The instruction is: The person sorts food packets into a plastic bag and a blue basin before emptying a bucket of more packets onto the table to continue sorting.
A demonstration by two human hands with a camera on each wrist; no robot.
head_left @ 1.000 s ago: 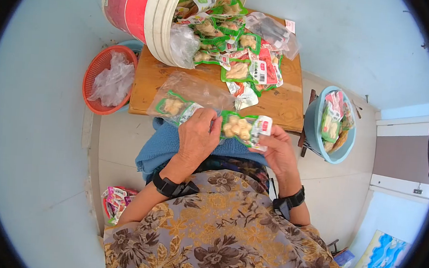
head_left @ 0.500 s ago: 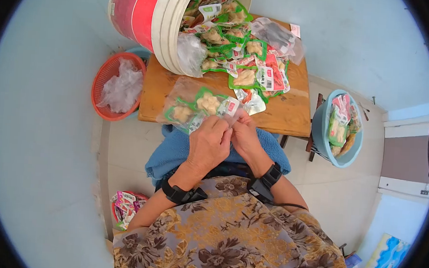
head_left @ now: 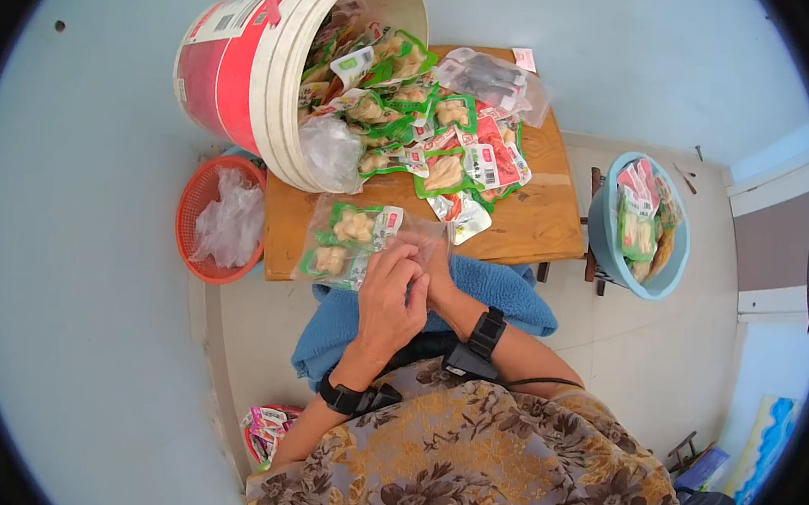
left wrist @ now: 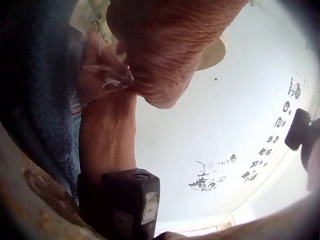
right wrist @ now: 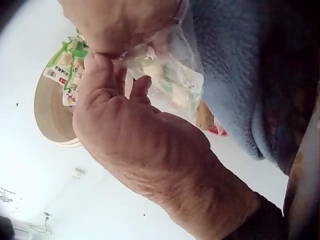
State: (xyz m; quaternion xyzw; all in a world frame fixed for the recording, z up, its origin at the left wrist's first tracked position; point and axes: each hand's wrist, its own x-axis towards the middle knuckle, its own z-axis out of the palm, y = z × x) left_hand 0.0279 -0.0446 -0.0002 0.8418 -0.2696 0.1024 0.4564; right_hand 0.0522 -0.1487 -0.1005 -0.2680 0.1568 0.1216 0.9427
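Observation:
A clear plastic bag (head_left: pixel 308 237) lies over the table's near edge. In it are two green-edged vacuum packs of pale food, an upper pack (head_left: pixel 354 225) and a lower pack (head_left: pixel 329 260). My left hand (head_left: pixel 390 296) grips the bag near its mouth, thumb and curled fingers showing in the right wrist view. Inside the mouth is my right hand (head_left: pixel 437 271), partly covered by the left in the head view. Through the film in the left wrist view, the right fingers (left wrist: pixel 92 50) look extended, and the bag's edge crosses near that wrist.
A tipped white-and-red bucket (head_left: pixel 276 87) spills similar packs (head_left: pixel 446 172) onto the wooden table (head_left: pixel 541 215). At left stands an orange basket (head_left: pixel 188 225) with clear bags; a blue basin (head_left: pixel 601 223) with packs is at right. A blue cloth (head_left: pixel 499 300) covers the lap.
The second pack moved left from the right hand into the bag beside the first. The right hand followed into the bag's mouth, next to the left hand. The head view has shifted.

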